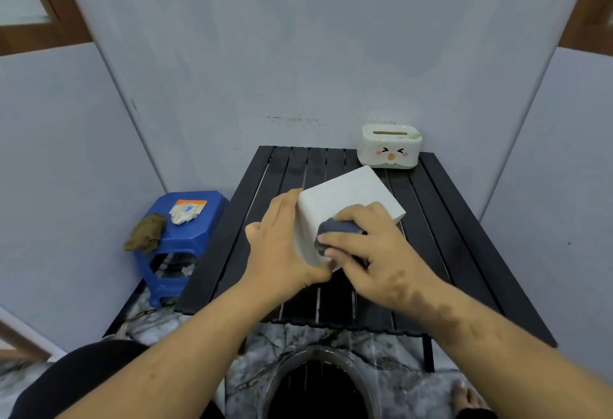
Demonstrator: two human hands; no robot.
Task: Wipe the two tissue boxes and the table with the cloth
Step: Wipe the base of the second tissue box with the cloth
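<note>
A plain white tissue box (351, 196) is tilted up off the black slatted table (457, 229) near its middle. My left hand (282, 239) grips the box's left side and near corner. My right hand (368, 246) holds a bunched dark grey-blue cloth (335, 231) and presses it against the box's near face. A second tissue box (389, 146), white with a cartoon face and a slot on top, stands at the table's far right corner against the wall.
A blue plastic stool (180, 239) stands left of the table with a brown rag (147, 233) and a crumpled packet (187, 211) on it. Grey walls close in on three sides. A round glass rim (275, 382) lies on the marble floor by my knee and foot.
</note>
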